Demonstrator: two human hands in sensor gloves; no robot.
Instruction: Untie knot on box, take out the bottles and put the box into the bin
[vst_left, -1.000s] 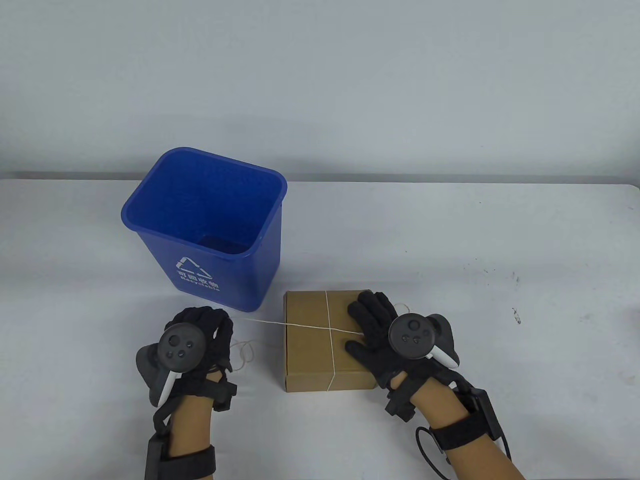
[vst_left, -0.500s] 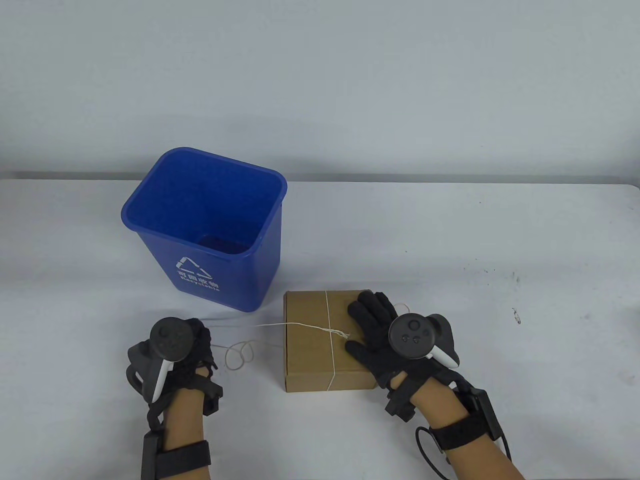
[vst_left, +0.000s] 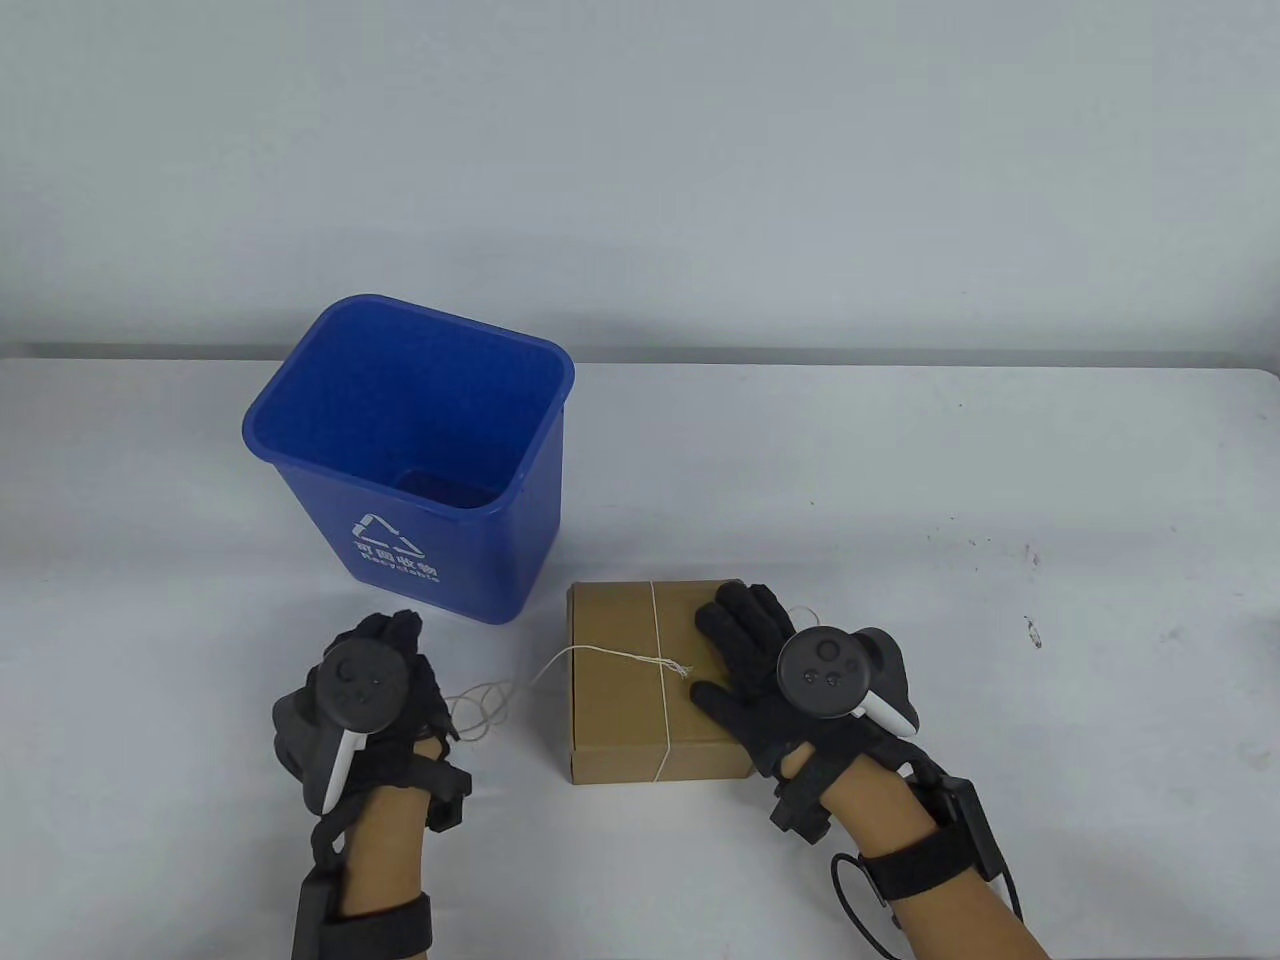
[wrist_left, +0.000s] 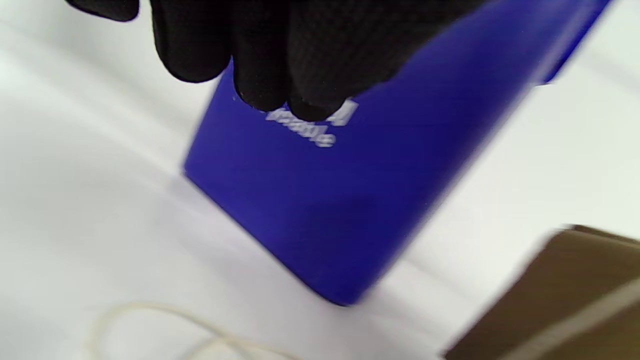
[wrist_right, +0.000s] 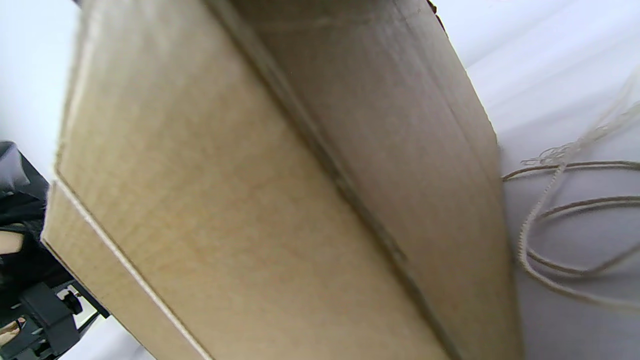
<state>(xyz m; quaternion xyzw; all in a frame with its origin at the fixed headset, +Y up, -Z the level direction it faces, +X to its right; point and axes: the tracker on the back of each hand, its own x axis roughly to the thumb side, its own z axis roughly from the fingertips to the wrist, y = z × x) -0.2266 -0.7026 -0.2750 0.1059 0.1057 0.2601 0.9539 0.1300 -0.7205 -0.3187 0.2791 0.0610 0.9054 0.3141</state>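
Cardboard box (vst_left: 620, 690) under flat right hand (vst_left: 770, 665); left hand (vst_left: 385, 680) beside string (vst_left: 490, 700).

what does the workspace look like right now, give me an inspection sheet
surface: white table, a few small dark specks toward its right side.
job's things: cardboard box closed, string still wrapped around it, loose end trailing off its left side in loops on the table; blue bin upright behind and left of the box, looks empty; bottles not visible.
clutter: nothing seen.
hands: right hand lies flat on the box top, fingers straight; left hand on the table left of the box beside the loose loops, whether it holds the string cannot be told.
cables: black cable looped at the right wrist.
surroundings: plain pale wall behind the table.
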